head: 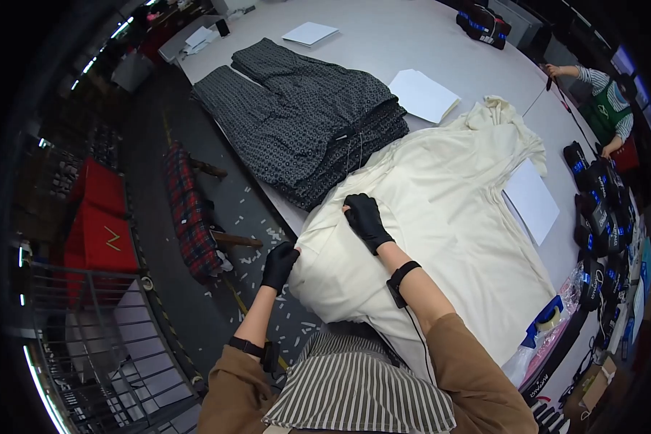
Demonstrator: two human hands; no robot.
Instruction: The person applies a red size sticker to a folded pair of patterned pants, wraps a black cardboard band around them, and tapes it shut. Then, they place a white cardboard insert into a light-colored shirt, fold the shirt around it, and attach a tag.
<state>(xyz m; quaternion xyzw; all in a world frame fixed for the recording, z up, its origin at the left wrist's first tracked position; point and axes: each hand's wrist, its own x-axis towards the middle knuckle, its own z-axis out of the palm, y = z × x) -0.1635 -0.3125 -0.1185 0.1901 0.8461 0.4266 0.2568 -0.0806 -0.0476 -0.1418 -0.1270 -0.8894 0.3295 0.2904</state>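
Note:
Cream-white garments (pixel 445 200) lie spread in a loose layered heap on the table before me. My left hand (pixel 280 265), in a black glove, pinches the heap's left edge, where the cloth hangs past the table edge. My right hand (pixel 365 219), gloved in black too, is closed on a fold of the same cloth, a little further up and to the right. Both thumb tips look bare. Just beyond my hands lies a stack of dark patterned trousers (pixel 314 108) with drawstrings, touching the cream cloth.
White paper stacks (pixel 424 95) and a sheet pile (pixel 531 200) lie around the cloth. A blue tape dispenser (pixel 545 321) sits at the right, near black bundles (pixel 602 206). A co-worker in a green apron (pixel 606 111) stands at the far right. A plaid-covered bench (pixel 190 211) stands left of the table.

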